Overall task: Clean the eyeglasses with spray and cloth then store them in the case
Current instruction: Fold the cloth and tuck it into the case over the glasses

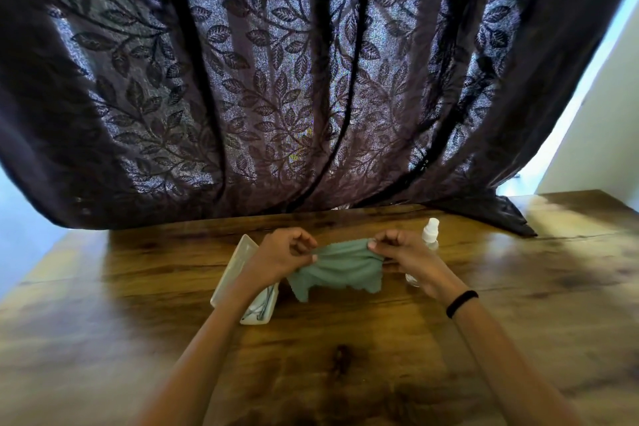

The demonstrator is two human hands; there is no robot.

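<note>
A green cloth (332, 270) is held stretched just below the middle of the frame, one upper corner pinched by the curled fingers of the left hand (280, 252) and the other by those of the right hand (404, 252), so that its lower edge hangs over the wooden tabletop (345, 356). Left of the cloth, an open white case (238, 263) is seen lying on the tabletop with the eyeglasses (261, 308) inside, partly hidden by the left forearm. A clear spray bottle (430, 232) is stood upright just behind the right hand, a black band (461, 303) is worn on the right wrist, and the upper frame is filled by a dark leaf-patterned curtain (276, 79).
</note>
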